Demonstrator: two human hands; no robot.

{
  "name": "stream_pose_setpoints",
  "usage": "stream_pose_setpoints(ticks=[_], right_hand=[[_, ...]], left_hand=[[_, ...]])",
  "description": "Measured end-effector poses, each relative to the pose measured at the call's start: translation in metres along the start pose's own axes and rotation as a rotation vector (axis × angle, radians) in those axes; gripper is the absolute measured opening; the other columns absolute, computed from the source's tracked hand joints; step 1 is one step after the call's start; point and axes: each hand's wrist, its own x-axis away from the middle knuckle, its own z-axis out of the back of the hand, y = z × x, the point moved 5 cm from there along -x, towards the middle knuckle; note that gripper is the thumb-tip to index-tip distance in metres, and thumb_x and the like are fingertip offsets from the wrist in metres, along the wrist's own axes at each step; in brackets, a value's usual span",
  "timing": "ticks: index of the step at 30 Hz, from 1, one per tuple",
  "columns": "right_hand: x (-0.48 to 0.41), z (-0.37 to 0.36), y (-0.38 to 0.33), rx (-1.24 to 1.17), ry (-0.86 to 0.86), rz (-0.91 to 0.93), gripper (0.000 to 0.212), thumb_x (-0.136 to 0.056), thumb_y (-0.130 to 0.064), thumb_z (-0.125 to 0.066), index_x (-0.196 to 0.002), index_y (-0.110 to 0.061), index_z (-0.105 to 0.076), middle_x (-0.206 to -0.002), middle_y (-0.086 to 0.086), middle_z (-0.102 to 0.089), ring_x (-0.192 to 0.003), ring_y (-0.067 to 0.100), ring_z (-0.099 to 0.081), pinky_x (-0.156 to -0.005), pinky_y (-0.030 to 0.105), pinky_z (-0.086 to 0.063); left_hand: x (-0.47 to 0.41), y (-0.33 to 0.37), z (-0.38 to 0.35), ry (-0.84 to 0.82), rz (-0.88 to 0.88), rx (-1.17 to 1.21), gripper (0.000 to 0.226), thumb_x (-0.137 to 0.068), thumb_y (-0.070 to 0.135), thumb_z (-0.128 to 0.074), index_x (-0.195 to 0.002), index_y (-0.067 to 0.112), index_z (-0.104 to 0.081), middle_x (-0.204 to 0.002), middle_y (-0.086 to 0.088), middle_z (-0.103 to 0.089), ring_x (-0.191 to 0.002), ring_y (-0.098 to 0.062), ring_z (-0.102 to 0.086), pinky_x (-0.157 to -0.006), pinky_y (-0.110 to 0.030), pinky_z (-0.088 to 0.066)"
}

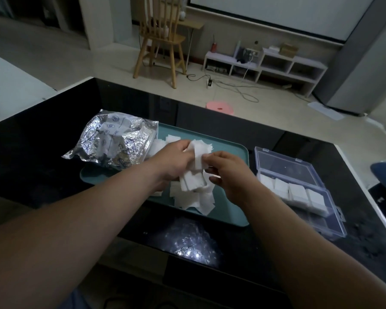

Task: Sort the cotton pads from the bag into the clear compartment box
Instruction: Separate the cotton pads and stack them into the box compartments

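Because only the head view is supplied, all guidance is drawn from it; both hands work over the teal tray (232, 150) on the black table (42, 141).

Left hand (173, 160): fingers curled round a bundle of cotton pads (197, 166), held just above the tray. Right hand (228, 175): thumb and forefinger pinched on the bundle's right edge; the other fingers are loosely curled. Loose pads (194, 200) lie scattered on the tray beneath the hands. The foil bag (118, 141) rests over the tray's far left corner; more pads show at its right edge. The clear compartment box (299, 197) stands just beside the tray on the right, with its lid (285, 162) folded open to the far side. The far row of the base holds white pads in four compartments; the near row looks empty, though the clear plastic makes this hard to confirm.

Step in hand, as judged: squaring a bundle before transfer.

- Align all four edges with the pinching hand while the gripping hand supports the faces; do not squeeze hard, since soft pads will bow and fan out.
- Keep the bundle no thicker than one compartment appears to accept; strip any skewed pad and return it to the tray.
- Carry the bundle flat and lower it straight into an empty near compartment; a tilted entry is likely to catch a divider.
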Motion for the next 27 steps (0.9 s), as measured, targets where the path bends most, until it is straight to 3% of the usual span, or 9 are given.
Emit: stream_pose_setpoints(ticks=[3,5,8,11,15,19,22,25,27], right_hand=[[0.0,-0.004,0.004,-0.001,0.066,0.013,0.011,-0.097,-0.021,-0.071,-0.095,-0.011,-0.067,-0.1,0.012,-0.076,-0.091,0.023,-0.068,-0.073,0.032,-0.049],[0.0,-0.004,0.005,-0.02,0.127,0.029,0.01,-0.097,-0.018,-0.069,-0.096,-0.008,-0.067,-0.1,0.014,-0.076,-0.089,0.023,-0.068,-0.073,0.031,-0.051],[-0.002,-0.005,0.008,-0.096,0.174,0.004,0.011,-0.098,-0.017,-0.068,-0.099,-0.006,-0.07,-0.105,0.016,-0.077,-0.099,0.029,-0.072,-0.089,0.041,-0.058],[-0.003,-0.005,0.01,-0.095,0.196,0.004,0.012,-0.095,-0.017,-0.068,-0.099,-0.006,-0.071,-0.107,0.02,-0.076,-0.107,0.039,-0.072,-0.097,0.056,-0.058],[-0.004,-0.003,0.007,0.04,0.252,0.094,0.015,-0.09,-0.019,-0.068,-0.1,-0.008,-0.067,-0.101,0.014,-0.074,-0.092,0.03,-0.07,-0.083,0.046,-0.059],[-0.007,0.0,0.008,0.079,0.253,0.098,0.02,-0.089,-0.019,-0.071,-0.107,-0.012,-0.069,-0.102,0.01,-0.075,-0.095,0.028,-0.072,-0.082,0.046,-0.061],[-0.01,0.004,0.008,0.0,0.223,0.09,0.012,-0.092,-0.016,-0.073,-0.103,-0.011,-0.071,-0.103,0.012,-0.076,-0.093,0.026,-0.072,-0.074,0.038,-0.058],[-0.009,0.004,0.008,-0.148,0.17,0.035,0.008,-0.094,-0.012,-0.073,-0.101,-0.008,-0.071,-0.102,0.014,-0.077,-0.091,0.025,-0.07,-0.087,0.043,-0.06],[-0.009,0.0,0.008,-0.23,0.109,0.0,0.01,-0.096,-0.011,-0.072,-0.103,-0.005,-0.07,-0.098,0.015,-0.075,-0.09,0.025,-0.071,-0.084,0.039,-0.06]], left_hand=[[0.002,-0.001,-0.005,-0.004,-0.016,-0.024,0.018,-0.104,0.03,-0.055,-0.113,0.025,-0.07,-0.106,-0.012,-0.076,-0.097,-0.037,-0.074,-0.083,-0.054,-0.06],[0.002,-0.003,-0.009,-0.013,0.002,0.028,0.02,-0.106,0.028,-0.053,-0.117,0.023,-0.069,-0.107,-0.012,-0.076,-0.094,-0.033,-0.074,-0.082,-0.05,-0.06],[0.002,-0.007,-0.015,-0.008,0.046,0.098,0.023,-0.108,0.024,-0.047,-0.12,0.017,-0.066,-0.113,-0.018,-0.074,-0.089,-0.028,-0.071,-0.077,-0.044,-0.06],[0.003,-0.006,-0.018,0.002,0.057,0.153,0.026,-0.109,0.024,-0.044,-0.121,0.016,-0.065,-0.117,-0.021,-0.071,-0.093,-0.032,-0.069,-0.089,-0.055,-0.057],[0.003,-0.005,-0.02,0.01,0.049,0.148,0.027,-0.109,0.026,-0.041,-0.119,0.017,-0.064,-0.118,-0.022,-0.07,-0.091,-0.03,-0.067,-0.089,-0.053,-0.057],[0.002,-0.008,-0.021,0.032,0.054,0.144,0.026,-0.109,0.027,-0.041,-0.115,0.018,-0.065,-0.111,-0.017,-0.072,-0.086,-0.027,-0.067,-0.077,-0.042,-0.057],[0.001,-0.009,-0.02,0.057,0.084,0.231,0.027,-0.11,0.029,-0.04,-0.115,0.018,-0.065,-0.1,-0.011,-0.072,-0.082,-0.023,-0.067,-0.079,-0.043,-0.057],[0.001,-0.008,-0.018,0.09,0.128,0.353,0.026,-0.108,0.022,-0.042,-0.116,0.017,-0.066,-0.106,-0.013,-0.073,-0.087,-0.027,-0.069,-0.087,-0.05,-0.057],[0.001,-0.008,-0.017,0.103,0.146,0.392,0.026,-0.106,0.017,-0.042,-0.119,0.014,-0.065,-0.106,-0.014,-0.072,-0.087,-0.028,-0.069,-0.083,-0.049,-0.058]])
